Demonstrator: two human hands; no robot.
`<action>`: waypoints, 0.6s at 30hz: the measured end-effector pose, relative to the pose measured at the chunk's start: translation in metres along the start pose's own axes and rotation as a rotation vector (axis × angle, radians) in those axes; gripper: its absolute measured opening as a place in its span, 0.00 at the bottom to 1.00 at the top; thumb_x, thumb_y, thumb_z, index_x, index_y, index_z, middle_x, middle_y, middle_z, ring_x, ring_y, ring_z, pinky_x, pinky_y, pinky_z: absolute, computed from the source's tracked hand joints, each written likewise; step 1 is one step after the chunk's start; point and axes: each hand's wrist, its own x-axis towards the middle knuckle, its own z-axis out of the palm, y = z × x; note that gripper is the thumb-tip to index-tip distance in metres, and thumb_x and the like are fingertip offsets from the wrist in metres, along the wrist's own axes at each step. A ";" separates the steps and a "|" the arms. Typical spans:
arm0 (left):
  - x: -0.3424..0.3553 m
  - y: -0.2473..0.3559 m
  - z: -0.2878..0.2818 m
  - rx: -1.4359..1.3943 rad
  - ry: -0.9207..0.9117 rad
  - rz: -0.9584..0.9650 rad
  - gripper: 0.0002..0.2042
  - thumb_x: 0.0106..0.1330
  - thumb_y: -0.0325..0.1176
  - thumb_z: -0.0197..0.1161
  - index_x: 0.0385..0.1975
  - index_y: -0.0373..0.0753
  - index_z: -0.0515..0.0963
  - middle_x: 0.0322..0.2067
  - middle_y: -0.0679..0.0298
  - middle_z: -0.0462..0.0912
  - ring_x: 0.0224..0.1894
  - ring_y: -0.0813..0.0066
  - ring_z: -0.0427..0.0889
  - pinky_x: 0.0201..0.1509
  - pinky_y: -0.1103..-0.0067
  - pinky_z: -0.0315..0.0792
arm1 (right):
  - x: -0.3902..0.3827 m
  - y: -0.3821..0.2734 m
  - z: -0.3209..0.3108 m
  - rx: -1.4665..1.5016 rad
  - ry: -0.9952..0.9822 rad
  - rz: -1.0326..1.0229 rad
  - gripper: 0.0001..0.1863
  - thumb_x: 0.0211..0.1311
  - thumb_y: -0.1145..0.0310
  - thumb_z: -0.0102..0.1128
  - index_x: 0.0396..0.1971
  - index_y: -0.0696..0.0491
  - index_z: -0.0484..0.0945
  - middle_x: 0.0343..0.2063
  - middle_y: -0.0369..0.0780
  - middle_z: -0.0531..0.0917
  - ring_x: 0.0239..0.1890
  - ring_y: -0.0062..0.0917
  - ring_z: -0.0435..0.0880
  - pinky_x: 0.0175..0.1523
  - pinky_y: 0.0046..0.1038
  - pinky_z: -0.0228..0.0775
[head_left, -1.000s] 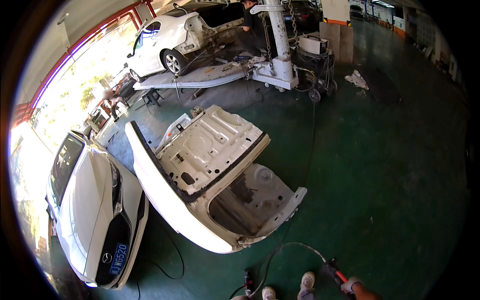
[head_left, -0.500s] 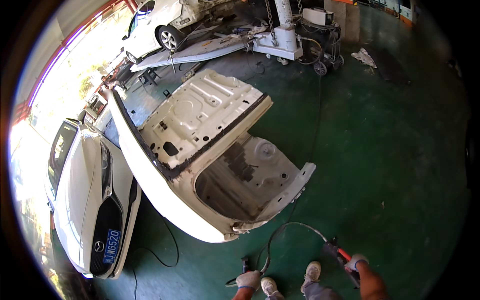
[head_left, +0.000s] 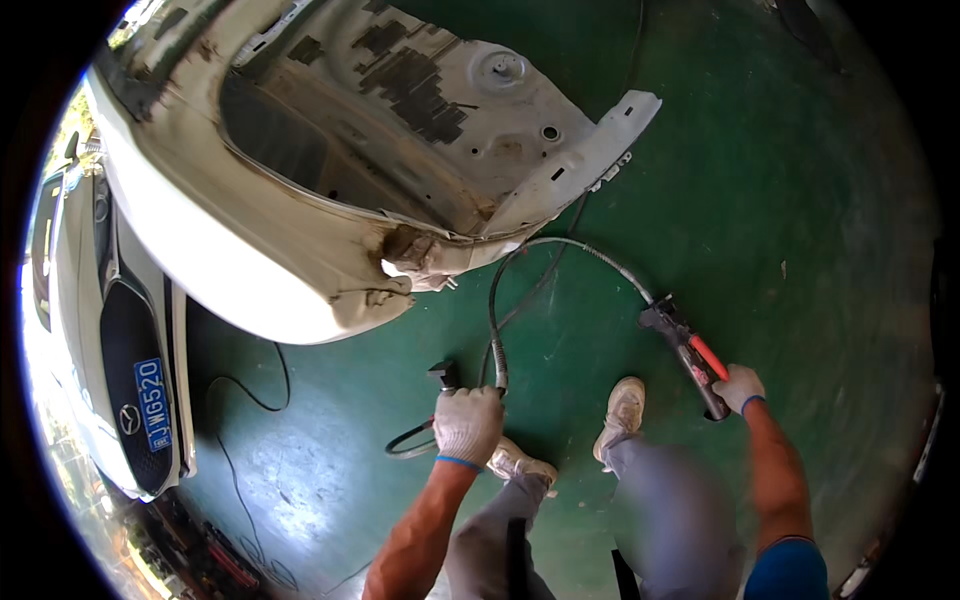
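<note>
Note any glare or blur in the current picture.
Head view: glare bleaches the far left edge and lights a patch of the green floor; in the head view, the right trouser leg is heavily blurred, but the left hand and the right hand look fairly clear.

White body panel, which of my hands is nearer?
Left, in this view. Your left hand is below the near end of the white body panel; your right hand, farther, to its lower right.
</note>
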 end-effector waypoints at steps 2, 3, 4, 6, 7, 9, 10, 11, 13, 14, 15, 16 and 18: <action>-0.003 -0.017 0.024 0.015 -0.009 -0.035 0.10 0.68 0.41 0.62 0.34 0.42 0.83 0.33 0.60 0.89 0.41 0.60 0.88 0.46 0.63 0.74 | 0.000 -0.010 -0.016 -0.007 -0.128 0.051 0.24 0.56 0.50 0.67 0.42 0.57 0.84 0.43 0.53 0.88 0.49 0.48 0.88 0.56 0.48 0.79; -0.005 -0.030 0.038 0.024 -0.006 -0.063 0.10 0.68 0.40 0.62 0.34 0.42 0.83 0.33 0.60 0.89 0.40 0.59 0.89 0.45 0.63 0.74 | 0.002 -0.022 -0.028 0.003 -0.258 0.096 0.25 0.56 0.49 0.67 0.42 0.56 0.84 0.43 0.52 0.88 0.50 0.47 0.88 0.56 0.48 0.80; -0.004 -0.041 0.048 0.031 0.018 -0.068 0.08 0.67 0.38 0.62 0.34 0.41 0.83 0.32 0.58 0.89 0.39 0.59 0.89 0.45 0.62 0.74 | 0.008 -0.032 -0.036 0.014 -0.384 0.143 0.26 0.55 0.48 0.68 0.43 0.56 0.85 0.44 0.52 0.88 0.50 0.45 0.88 0.56 0.47 0.80; -0.001 -0.057 0.057 0.061 -0.029 -0.039 0.07 0.66 0.35 0.62 0.34 0.41 0.83 0.31 0.58 0.89 0.39 0.59 0.89 0.45 0.62 0.75 | 0.032 -0.030 -0.034 -0.238 -0.313 -0.053 0.28 0.53 0.46 0.69 0.45 0.55 0.85 0.42 0.50 0.89 0.47 0.44 0.90 0.54 0.46 0.81; 0.002 -0.064 0.053 0.086 -0.042 -0.024 0.06 0.65 0.34 0.62 0.34 0.41 0.83 0.31 0.58 0.89 0.40 0.59 0.90 0.45 0.62 0.75 | 0.043 -0.034 -0.032 -0.355 -0.265 -0.148 0.29 0.53 0.45 0.69 0.46 0.54 0.85 0.42 0.50 0.90 0.46 0.43 0.90 0.52 0.46 0.82; 0.004 -0.075 0.042 0.144 -0.100 0.017 0.05 0.63 0.32 0.62 0.34 0.40 0.83 0.30 0.58 0.89 0.39 0.59 0.89 0.44 0.64 0.76 | 0.047 -0.114 -0.054 -0.514 -0.098 -0.272 0.30 0.52 0.43 0.70 0.49 0.51 0.85 0.41 0.47 0.91 0.45 0.42 0.91 0.51 0.44 0.83; 0.003 -0.081 0.045 0.157 -0.073 0.038 0.05 0.62 0.31 0.63 0.34 0.41 0.83 0.30 0.60 0.89 0.38 0.60 0.89 0.43 0.65 0.76 | 0.043 -0.178 -0.064 -0.500 -0.038 -0.367 0.30 0.52 0.43 0.70 0.49 0.50 0.86 0.40 0.46 0.91 0.46 0.42 0.91 0.51 0.44 0.82; 0.000 -0.086 0.053 0.173 -0.013 0.068 0.05 0.61 0.30 0.63 0.34 0.41 0.83 0.29 0.60 0.88 0.38 0.61 0.89 0.43 0.66 0.76 | 0.030 -0.245 -0.078 -0.467 -0.113 -0.543 0.31 0.56 0.44 0.70 0.55 0.50 0.83 0.47 0.47 0.89 0.52 0.41 0.88 0.55 0.42 0.81; -0.001 -0.092 0.062 0.215 0.127 0.164 0.05 0.60 0.30 0.63 0.33 0.41 0.83 0.29 0.61 0.88 0.36 0.62 0.88 0.43 0.67 0.76 | 0.014 -0.341 -0.055 -0.391 0.032 -1.113 0.38 0.60 0.47 0.70 0.66 0.50 0.73 0.56 0.47 0.84 0.57 0.40 0.85 0.57 0.42 0.80; 0.001 -0.089 0.062 0.233 0.187 0.186 0.05 0.58 0.30 0.63 0.32 0.40 0.82 0.29 0.63 0.86 0.36 0.64 0.87 0.42 0.68 0.76 | 0.008 -0.380 -0.034 -0.285 0.090 -1.352 0.39 0.57 0.48 0.72 0.65 0.51 0.73 0.54 0.46 0.84 0.57 0.41 0.85 0.58 0.41 0.80; 0.001 -0.089 0.067 0.234 0.272 0.189 0.05 0.58 0.31 0.64 0.32 0.40 0.81 0.29 0.63 0.86 0.36 0.64 0.87 0.42 0.68 0.76 | 0.003 -0.415 -0.006 -0.191 0.113 -1.581 0.40 0.55 0.50 0.73 0.66 0.51 0.72 0.56 0.46 0.83 0.59 0.42 0.84 0.58 0.40 0.80; -0.004 -0.088 0.072 0.225 0.339 0.195 0.04 0.58 0.31 0.64 0.31 0.41 0.81 0.29 0.64 0.86 0.36 0.64 0.87 0.42 0.68 0.76 | 0.000 -0.446 0.025 -0.197 0.042 -1.689 0.37 0.55 0.52 0.73 0.64 0.50 0.74 0.53 0.47 0.85 0.56 0.43 0.85 0.57 0.41 0.81; -0.030 -0.090 0.075 0.180 0.412 0.177 0.05 0.60 0.32 0.64 0.32 0.39 0.82 0.28 0.62 0.84 0.35 0.64 0.85 0.43 0.69 0.76 | -0.034 -0.492 0.057 -0.312 -0.176 -1.733 0.30 0.55 0.53 0.71 0.57 0.48 0.79 0.45 0.49 0.87 0.51 0.45 0.87 0.54 0.43 0.80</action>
